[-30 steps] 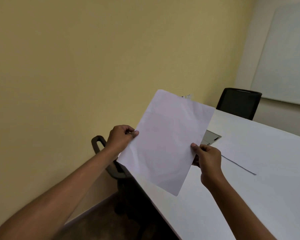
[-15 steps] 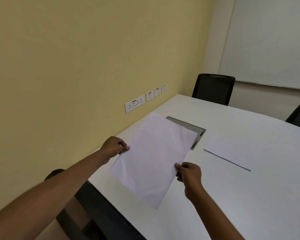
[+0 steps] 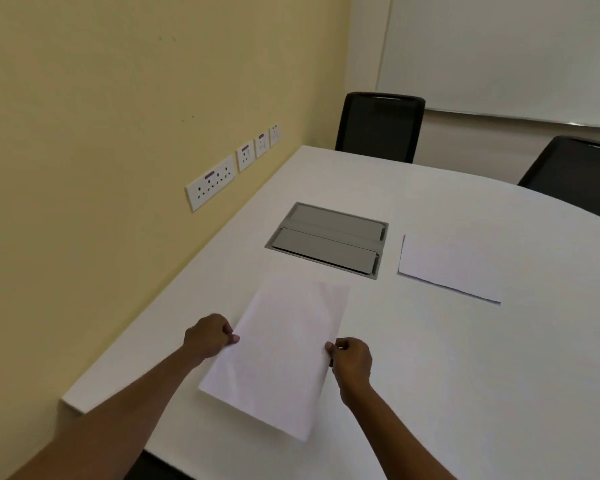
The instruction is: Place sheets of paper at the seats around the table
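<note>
- A grey cable hatch point(image 3: 327, 241) with two closed flaps is set flush into the surface.
- A row of white wall sockets point(image 3: 211, 182) is mounted on the yellow wall point(image 3: 101, 98).
- A whiteboard point(image 3: 506, 50) is fixed to the far wall, behind the chairs.

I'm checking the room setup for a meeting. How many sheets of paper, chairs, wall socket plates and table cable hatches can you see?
Sheets of paper: 2, one held by both hands, one lying on the table
Black chairs: 2
Wall socket plates: 4
Table cable hatch: 1
Total: 9
</note>
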